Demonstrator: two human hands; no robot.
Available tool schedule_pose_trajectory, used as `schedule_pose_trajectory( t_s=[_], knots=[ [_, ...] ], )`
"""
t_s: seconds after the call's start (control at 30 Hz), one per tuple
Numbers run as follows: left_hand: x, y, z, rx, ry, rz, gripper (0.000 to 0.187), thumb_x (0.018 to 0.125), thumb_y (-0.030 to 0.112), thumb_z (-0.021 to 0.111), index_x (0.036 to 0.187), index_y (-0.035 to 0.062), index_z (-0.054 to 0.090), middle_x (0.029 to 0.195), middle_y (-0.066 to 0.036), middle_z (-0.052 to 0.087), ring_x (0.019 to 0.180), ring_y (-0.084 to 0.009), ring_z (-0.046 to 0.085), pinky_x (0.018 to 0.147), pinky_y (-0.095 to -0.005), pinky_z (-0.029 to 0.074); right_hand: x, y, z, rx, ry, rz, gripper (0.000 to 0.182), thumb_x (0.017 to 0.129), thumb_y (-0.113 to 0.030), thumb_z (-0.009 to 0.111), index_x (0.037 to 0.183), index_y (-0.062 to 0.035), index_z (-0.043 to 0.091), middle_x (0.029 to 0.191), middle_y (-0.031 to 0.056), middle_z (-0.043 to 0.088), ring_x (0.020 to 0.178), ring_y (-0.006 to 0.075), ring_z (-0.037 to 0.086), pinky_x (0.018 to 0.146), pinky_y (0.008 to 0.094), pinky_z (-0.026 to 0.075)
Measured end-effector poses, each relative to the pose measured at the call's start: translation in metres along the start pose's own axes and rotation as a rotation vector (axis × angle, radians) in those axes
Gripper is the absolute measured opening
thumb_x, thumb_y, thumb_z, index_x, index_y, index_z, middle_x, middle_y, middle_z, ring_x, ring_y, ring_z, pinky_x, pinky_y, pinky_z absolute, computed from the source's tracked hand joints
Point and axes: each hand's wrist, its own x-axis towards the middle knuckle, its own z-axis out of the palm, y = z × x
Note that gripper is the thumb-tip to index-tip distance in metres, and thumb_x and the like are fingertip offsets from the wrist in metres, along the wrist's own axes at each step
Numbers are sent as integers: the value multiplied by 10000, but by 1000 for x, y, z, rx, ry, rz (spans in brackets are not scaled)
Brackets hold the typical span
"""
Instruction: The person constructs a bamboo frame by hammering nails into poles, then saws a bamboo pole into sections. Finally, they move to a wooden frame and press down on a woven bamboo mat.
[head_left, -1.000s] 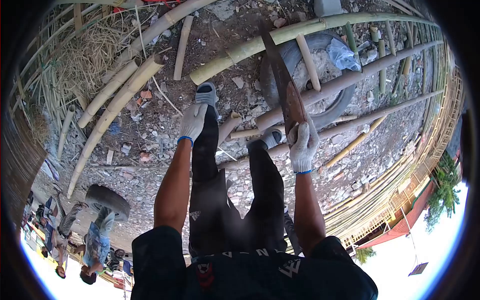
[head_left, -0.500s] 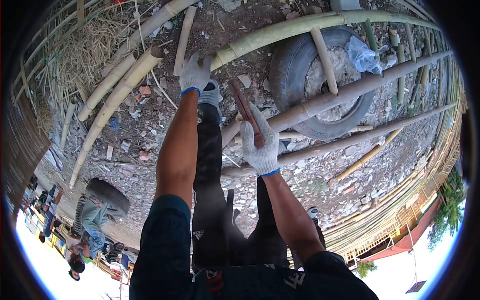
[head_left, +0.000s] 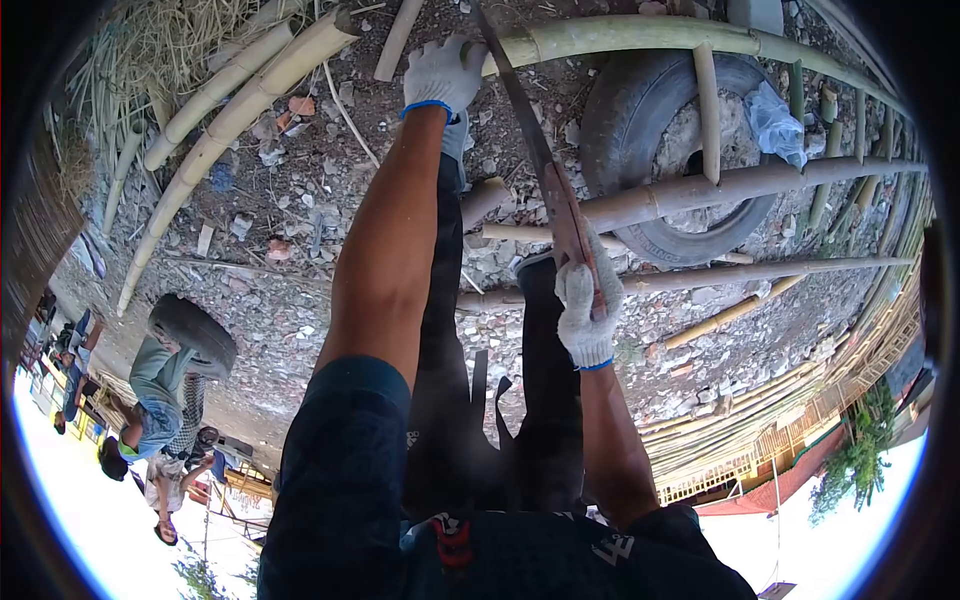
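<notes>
My left hand (head_left: 443, 78), in a pale knit glove with a blue cuff, is closed on the cut end of a green bamboo pole (head_left: 610, 38). My right hand (head_left: 590, 310), gloved too, grips the brown wooden handle of a hand saw (head_left: 525, 110). The saw's long dark blade slants up and left, its far part crossing the pole just right of my left hand. Below the left glove, part of a grey shoe (head_left: 455, 135) shows.
An old tyre (head_left: 612, 130) lies under the bamboo frame, whose darker rail (head_left: 660, 200) runs across it. A clear plastic bag (head_left: 775, 125) hangs by the rail. Thick bamboo poles (head_left: 250, 85) lie at left on rubble. People (head_left: 155, 400) and another tyre (head_left: 192, 335) are farther off.
My right hand has drawn the saw back toward my body and to the right, and more blade shows. My left hand stays at the pole's end while the view has shifted.
</notes>
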Motion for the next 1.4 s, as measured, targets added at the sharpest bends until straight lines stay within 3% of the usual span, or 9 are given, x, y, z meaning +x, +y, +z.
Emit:
schedule_pose_trajectory(
  t_s=[0.17, 0.43, 0.57, 0.67, 0.77, 0.87, 1.03, 1.27, 1.4],
  knots=[
    [0, 5, 2, -2, 12, -9, 557, 1035, 581, 497, 1330, 150, 689, 1285, -262, 662, 1232, -472, 601, 1045, -601, 505, -3, -1, -21, -104, -44, 19, 624, 1100, -370, 557, 1539, 69, 500, 1005, 35, 701, 794, 64, 555, 686, 229, 464],
    [-2, 18, -11, -62, -16, -101, 553, 1033, 591, 501, 1347, 177, 689, 1322, -236, 656, 1257, -457, 592, 1049, -592, 504, -20, -21, -16, -286, -85, 55, 595, 1057, -286, 600, 1540, 49, 505, 1282, 206, 723, 1030, 178, 707, 860, 315, 553],
    [0, 28, -28, -99, -55, -156, 547, 1031, 598, 502, 1364, 205, 685, 1326, -237, 660, 1263, -459, 591, 1054, -588, 502, -19, -26, -11, -215, -73, 65, 582, 1040, -244, 618, 1536, 39, 509, 1245, 220, 739, 1035, 212, 739, 872, 341, 568],
    [1, 8, -8, -24, -36, -73, 553, 1026, 608, 510, 1374, 215, 683, 1317, -248, 665, 1265, -470, 593, 1054, -590, 499, -20, -23, -12, -257, -89, 32, 609, 1018, -249, 649, 1532, 45, 509, 1167, 233, 750, 939, 232, 757, 813, 340, 579],
    [-1, 27, -31, -85, -36, -177, 556, 1019, 609, 523, 1384, 219, 680, 1314, -255, 665, 1260, -476, 595, 1055, -591, 491, -22, -30, -14, -345, -103, -47, 637, 996, -255, 667, 1532, 51, 508, 1063, 229, 763, 845, 237, 766, 743, 342, 582],
    [-3, 38, -43, -103, -72, -232, 554, 1014, 603, 537, 1392, 222, 678, 1312, -258, 665, 1256, -480, 597, 1064, -590, 478, -29, -31, -16, -319, -126, 48, 627, 999, -250, 657, 1524, 62, 511, 1066, 234, 760, 849, 242, 770, 747, 344, 585],
    [-1, 42, -49, -114, -110, -273, 527, 1013, 583, 554, 1391, 239, 684, 1286, -256, 678, 1240, -479, 607, 1071, -577, 468, -31, -26, -11, -267, -98, 18, 607, 1003, -206, 642, 1516, 86, 505, 1201, 251, 745, 1019, 240, 763, 852, 343, 589],
    [2, 34, -44, -131, -85, -234, 520, 1014, 579, 551, 1348, 216, 715, 1240, -256, 704, 1197, -458, 645, 1022, -561, 518, -24, -25, -18, -222, -82, -8, 601, 1004, -212, 641, 1508, 88, 515, 1198, 248, 749, 1005, 225, 760, 838, 341, 585],
    [3, 36, -53, -168, -104, -209, 510, 1029, 551, 544, 1298, 157, 722, 1181, -255, 730, 1141, -451, 679, 984, -554, 538, -13, -15, -14, -181, -10, -33, 580, 1014, -203, 647, 1503, 82, 524, 1107, 230, 762, 903, 199, 758, 790, 327, 582]
  ],
)
